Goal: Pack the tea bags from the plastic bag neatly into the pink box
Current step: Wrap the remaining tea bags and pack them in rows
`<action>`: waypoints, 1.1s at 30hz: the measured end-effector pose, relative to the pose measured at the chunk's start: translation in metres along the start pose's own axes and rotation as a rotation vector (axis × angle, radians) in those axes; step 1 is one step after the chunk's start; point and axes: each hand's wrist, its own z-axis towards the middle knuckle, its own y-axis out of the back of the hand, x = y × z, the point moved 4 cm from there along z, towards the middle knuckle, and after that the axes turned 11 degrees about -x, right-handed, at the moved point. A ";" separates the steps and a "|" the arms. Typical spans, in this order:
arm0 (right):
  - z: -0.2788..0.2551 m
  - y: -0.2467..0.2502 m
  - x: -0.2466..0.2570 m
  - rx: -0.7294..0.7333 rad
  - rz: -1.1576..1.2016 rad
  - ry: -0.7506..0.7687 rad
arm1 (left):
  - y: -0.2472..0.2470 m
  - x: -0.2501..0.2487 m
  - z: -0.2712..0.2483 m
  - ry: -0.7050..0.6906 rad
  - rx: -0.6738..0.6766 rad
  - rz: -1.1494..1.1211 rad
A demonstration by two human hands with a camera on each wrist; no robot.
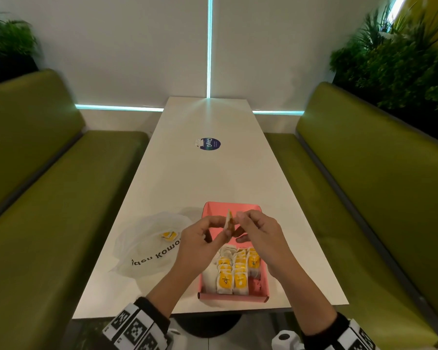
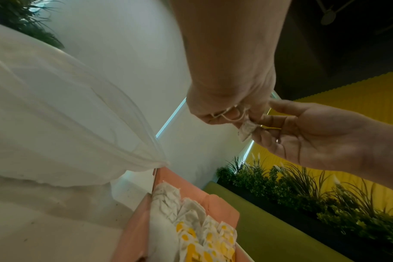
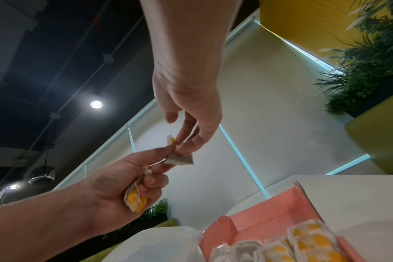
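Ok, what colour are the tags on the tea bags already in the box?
Yellow-orange on white, on the packed tea bags; clearest in the head view.

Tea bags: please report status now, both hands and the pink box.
Left hand and right hand both pinch one tea bag above pink box. Left also grips a spare in its palm. Box partly filled; one bag remains in plastic bag. Nothing obstructs.

Both forearms were left bare. A black band (image 1: 154, 315) was worn behind the left hand (image 1: 196, 245), and a white cuff printed with black square code markers (image 1: 134, 332) was strapped behind it. A matching black band (image 1: 325, 327) and marker cuff (image 1: 357, 337) were worn behind the right hand (image 1: 262, 238).
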 end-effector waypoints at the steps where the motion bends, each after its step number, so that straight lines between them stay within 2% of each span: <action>1: 0.001 0.002 0.001 -0.012 0.000 0.011 | 0.000 0.003 0.001 0.029 0.012 -0.026; 3: 0.004 0.006 0.002 -0.014 -0.045 0.037 | 0.000 0.003 0.000 0.103 0.018 -0.097; 7: 0.008 0.008 0.002 0.076 -0.167 0.049 | 0.000 0.001 -0.003 0.189 0.023 -0.188; 11: 0.011 0.012 0.007 0.092 -0.176 0.089 | 0.001 0.000 -0.003 0.179 0.046 -0.156; 17: 0.010 0.011 0.009 0.141 -0.292 0.154 | -0.006 0.004 -0.007 0.211 0.193 -0.065; 21: 0.010 0.012 0.010 0.151 -0.358 0.172 | -0.010 0.006 -0.006 0.174 0.215 -0.002; 26: 0.012 0.018 0.011 0.130 -0.390 0.163 | -0.009 0.009 -0.007 0.220 0.246 -0.007; 31: 0.009 0.016 0.009 0.282 -0.485 0.113 | -0.012 0.009 -0.008 0.200 0.288 0.016; 33: 0.010 0.015 0.007 0.301 -0.576 0.141 | -0.014 0.012 -0.009 0.180 0.317 0.056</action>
